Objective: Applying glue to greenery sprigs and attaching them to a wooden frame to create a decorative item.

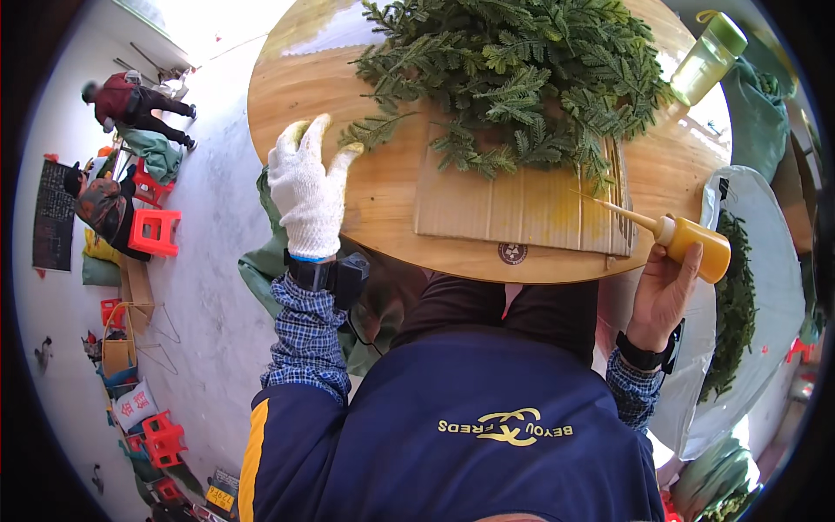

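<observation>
We counted two hands, one glove, one squeeze bottle, one heap of green branches and one round wooden surface [374, 209]. Cardboard [496, 209] lay flat on that surface, marked with yellow; we could not tell if it was one sheet or several. A single clear drinking bottle [709, 61] with a green lid stood toward the far right edge. Beyond the right side we saw one more bundle of greenery [735, 296] in a pale plastic bag [777, 348]. Off to the left there were two people [130, 100] and at least three red stools [155, 232].

The squeeze bottle [698, 246], filled with yellow, was in our bare right hand [665, 291], its fingers and thumb wrapped about the body. It lay tilted, its long nozzle [628, 213] aimed leftward over the cardboard, close to the lowest sprigs. Our left hand [306, 187], in a white glove, held nothing, thumb and fingers spread. The branches [522, 78] lay ahead of and between both hands; one sprig reached just beside the gloved thumb, though we could not tell whether they touched.
</observation>
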{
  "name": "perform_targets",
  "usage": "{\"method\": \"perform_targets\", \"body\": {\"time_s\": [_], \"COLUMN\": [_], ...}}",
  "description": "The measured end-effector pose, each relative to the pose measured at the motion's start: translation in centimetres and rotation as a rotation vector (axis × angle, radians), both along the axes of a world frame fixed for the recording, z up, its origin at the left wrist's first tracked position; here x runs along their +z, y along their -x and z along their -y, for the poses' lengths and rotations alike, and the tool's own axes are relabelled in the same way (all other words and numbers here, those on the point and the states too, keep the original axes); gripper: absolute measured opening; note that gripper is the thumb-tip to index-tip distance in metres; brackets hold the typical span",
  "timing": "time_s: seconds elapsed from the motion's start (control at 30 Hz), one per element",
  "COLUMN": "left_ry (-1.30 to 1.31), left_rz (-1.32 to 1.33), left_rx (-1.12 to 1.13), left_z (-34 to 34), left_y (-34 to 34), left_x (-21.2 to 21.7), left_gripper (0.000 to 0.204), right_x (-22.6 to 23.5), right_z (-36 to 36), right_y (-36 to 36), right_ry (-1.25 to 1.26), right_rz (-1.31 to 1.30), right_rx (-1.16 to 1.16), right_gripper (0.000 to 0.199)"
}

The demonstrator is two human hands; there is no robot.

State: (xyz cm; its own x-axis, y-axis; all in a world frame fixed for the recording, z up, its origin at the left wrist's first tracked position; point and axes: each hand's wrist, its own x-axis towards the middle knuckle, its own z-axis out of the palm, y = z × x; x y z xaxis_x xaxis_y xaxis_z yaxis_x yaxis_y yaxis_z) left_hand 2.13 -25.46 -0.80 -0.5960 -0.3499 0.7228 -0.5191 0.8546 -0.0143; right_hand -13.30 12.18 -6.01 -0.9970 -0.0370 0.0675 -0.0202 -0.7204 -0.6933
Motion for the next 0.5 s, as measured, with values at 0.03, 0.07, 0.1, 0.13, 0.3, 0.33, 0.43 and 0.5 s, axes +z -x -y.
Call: {"method": "perform_targets", "body": {"time_s": [0.03,0.07,0.1,0.13,0.3,0.33,0.43,0.5], "left_ry": [-0.028,-0.057,-0.086,-0.109,-0.335,-0.339,-0.336,-0.379], "left_rz": [-0.036,-0.073,-0.109,-0.066,0.144,0.191,0.29,0.167], "left_rx": [-0.064,-0.129,-0.187,-0.281,-0.445,-0.438,-0.424,-0.453], "left_z": [-0.6,-1.5,-2.6,-4.0,-8.7,-8.6,-7.9,-6.5], "left_y": [0.4,1.0,1.5,2.4,5.3,5.5,5.5,4.9], "left_x": [-0.1,-0.2,-0.1,-0.1,0.0,-0.3,-0.6,-0.3], "left_gripper": [0.041,0.042,0.043,0.042,0.038,0.036,0.033,0.029], "right_x": [0.0,-0.1,0.0,0.0,0.3,0.3,0.3,0.4], "right_z": [0.1,0.2,0.3,0.3,0.5,0.4,0.3,0.1], "right_y": [0.0,0.0,0.0,-0.1,-0.5,-0.6,-0.6,-0.6], "right_ry": [-0.005,-0.01,-0.016,-0.015,-0.01,-0.003,0.018,0.028], "right_rz": [0.003,0.006,0.009,0.011,0.016,0.016,0.016,0.011], "right_rx": [-0.009,-0.017,-0.02,-0.019,-0.01,-0.012,-0.013,-0.006], "right_gripper": [0.039,0.039,0.039,0.039,0.039,0.038,0.038,0.037]}}
